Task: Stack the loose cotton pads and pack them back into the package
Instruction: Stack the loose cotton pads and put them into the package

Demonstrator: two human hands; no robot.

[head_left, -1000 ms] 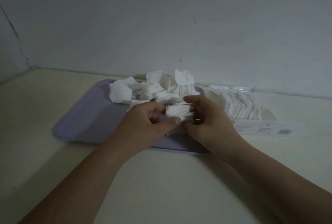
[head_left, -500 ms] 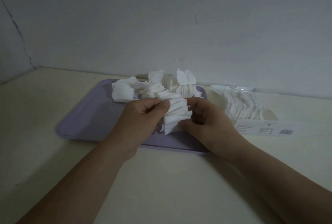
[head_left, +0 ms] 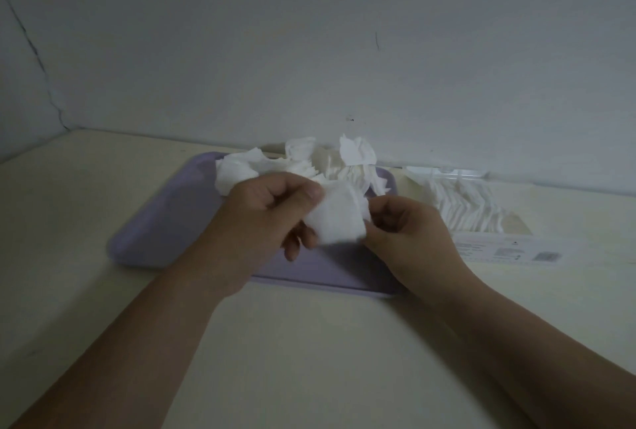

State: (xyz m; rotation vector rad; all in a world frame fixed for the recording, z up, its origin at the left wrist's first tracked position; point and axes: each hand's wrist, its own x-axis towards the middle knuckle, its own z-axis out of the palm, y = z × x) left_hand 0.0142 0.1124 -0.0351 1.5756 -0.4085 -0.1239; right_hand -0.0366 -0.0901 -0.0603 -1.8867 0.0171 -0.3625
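— Head view, centre frame: what are you holding?
— My left hand point(head_left: 261, 218) pinches a small stack of cotton pads point(head_left: 337, 218), thumb on top. My right hand point(head_left: 409, 232), fingers curled, grips its other edge, above the lilac tray point(head_left: 165, 222).
— The rest?
— Loose pads point(head_left: 309, 163) heaped at the tray's far side; package point(head_left: 481, 222) mid-right on the bench point(head_left: 309, 342), pads showing inside.

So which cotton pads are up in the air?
The small bunch held between the left hand and right hand. The messy pile lies on the purple tray; others sit in the package.
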